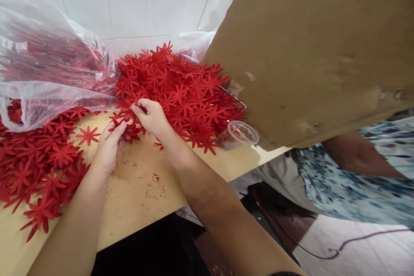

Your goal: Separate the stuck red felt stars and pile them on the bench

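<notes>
Large brown cardboard sheet (310, 47) fills the upper right, tilted, its lower edge over the table's far corner. Pale wooden table (142, 189) runs across the left and centre, speckled with red dust where it is bare. Clear plastic bag (42, 73) slumps at the upper left, more red pieces showing through it. Big heap of red flower cut-outs (184, 90) lies at the table's back, against the white tiled wall (136, 0); a second spread of flowers (35, 172) covers the table's left edge. Another person sits at the right, in a blue-patterned garment (352, 181), forearm just under the cardboard. Small clear plastic cup (241, 133) lies on its side just beside the heap's right edge.

Right hand (152, 118) rests at the heap's near edge, thumb and forefinger pinched on a red flower piece (124, 116). Left hand (108, 148) meets it from below, fingertips closed on the same piece, or possibly one stuck under it; fingers hide the join
</notes>
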{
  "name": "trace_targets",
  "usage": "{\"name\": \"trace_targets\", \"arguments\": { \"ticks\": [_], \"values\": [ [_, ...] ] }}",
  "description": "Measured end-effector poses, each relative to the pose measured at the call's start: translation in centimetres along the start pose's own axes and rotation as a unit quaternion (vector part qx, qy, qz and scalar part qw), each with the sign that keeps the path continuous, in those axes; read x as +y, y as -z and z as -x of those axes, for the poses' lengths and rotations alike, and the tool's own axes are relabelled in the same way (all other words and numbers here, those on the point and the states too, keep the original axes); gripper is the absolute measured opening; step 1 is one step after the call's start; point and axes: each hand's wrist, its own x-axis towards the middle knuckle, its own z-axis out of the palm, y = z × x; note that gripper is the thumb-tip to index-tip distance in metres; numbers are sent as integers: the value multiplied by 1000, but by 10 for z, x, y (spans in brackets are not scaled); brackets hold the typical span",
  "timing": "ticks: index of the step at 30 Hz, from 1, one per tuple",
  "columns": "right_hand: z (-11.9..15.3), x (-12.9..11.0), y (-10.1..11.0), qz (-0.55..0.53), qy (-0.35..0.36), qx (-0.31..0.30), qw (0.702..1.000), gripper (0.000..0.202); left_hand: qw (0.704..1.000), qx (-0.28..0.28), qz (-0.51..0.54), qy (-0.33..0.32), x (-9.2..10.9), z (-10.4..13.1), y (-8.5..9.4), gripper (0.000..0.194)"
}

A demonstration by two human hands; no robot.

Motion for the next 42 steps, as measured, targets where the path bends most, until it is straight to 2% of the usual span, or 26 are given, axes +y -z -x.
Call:
{"name": "trace_targets", "arguments": {
  "ticks": [3, 5, 7, 9, 11, 13, 15, 21, 25, 28, 30, 34, 37, 42],
  "values": [
    [-6, 6, 15, 54, 25, 144, 988, 10, 1000, 3, 11, 15, 3, 0, 0, 24],
    [-7, 8, 24, 116, 38, 231, 965, 27, 1000, 15, -2, 17, 2, -2, -1, 19],
    [-6, 7, 28, 156, 43, 259, 952, 39, 999, 18, -23, 21, 0, -3, -1, 15],
    [-2, 3, 23, 129, 53, 202, 969, 35, 999, 12, -34, 28, -2, -4, -1, 15],
    [5, -3, 10, 49, 53, 80, 994, 29, 999, 11, -30, 24, -3, -5, 0, 16],
    [13, -9, -5, -26, 39, -41, 998, 29, 999, 22, -24, 8, -4, -6, 1, 18],
    [20, -14, -16, -70, 16, -117, 990, 27, 999, 32, -24, -7, -5, -7, 3, 20],
    [25, -18, -20, -202, -64, -214, 953, 23, 998, 40, -48, 1, -4, -8, 6, 24],
    [24, -19, -17, -267, -65, -238, 932, 26, 995, 50, -81, -14, -3, -7, 9, 32],
    [23, -17, -17, -273, -70, -222, 934, 22, 995, 57, -75, -23, -5, -6, 10, 39],
    [21, -14, -18, -273, -77, -186, 941, 17, 997, 36, -61, -11, -6, -5, 9, 41],
    [17, -8, -19, -247, -82, -86, 962, 10, 997, 4, -69, 21, -5, -3, 3, 23],
    [14, -7, -19, -226, -90, -27, 970, 14, 995, 26, -92, 13, -2, -3, 1, 11],
    [8, -2, -13, -203, -95, 79, 971, 14, 993, 57, -99, 4, 2, -3, 3, 14]
  ]
}}
